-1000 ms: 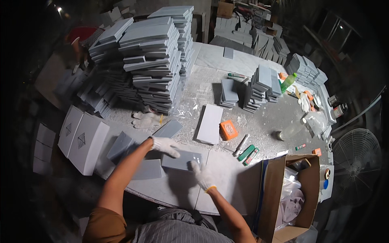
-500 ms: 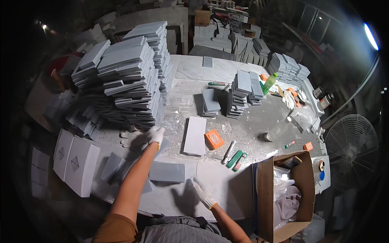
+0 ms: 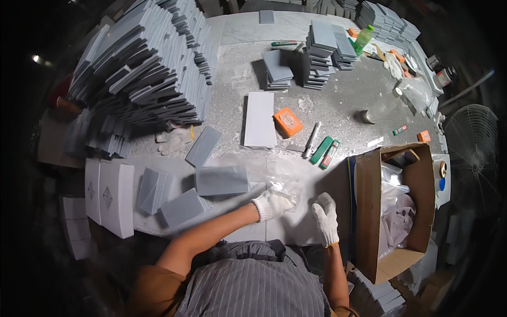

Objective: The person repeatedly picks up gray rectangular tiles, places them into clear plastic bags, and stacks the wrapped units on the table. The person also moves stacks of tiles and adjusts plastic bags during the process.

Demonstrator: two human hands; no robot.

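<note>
Some clear plastic point(image 3: 280, 178) in left hand point(image 3: 274, 204)

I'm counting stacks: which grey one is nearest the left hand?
The rightmost grey stack of the front three, left of the left hand; the other two lie farther left.

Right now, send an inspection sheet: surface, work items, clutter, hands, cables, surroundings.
Surface: rough grey worktop, white-specked, with smooth pale slabs front and back.
Work items: crumpled clear plastic sheet; grey rectangular tile stacks to its left.
Clutter: small orange cardboard box, silver marker-like stick, green oblong case; open brown cardboard carton holding plastic and mauve-grey cloth.
Hands: both white-gloved; left hand holds the plastic, right hand open, empty.
Cables: nothing seen.
Surroundings: tall grey tile piles left; round wire-guarded fan right.
</note>
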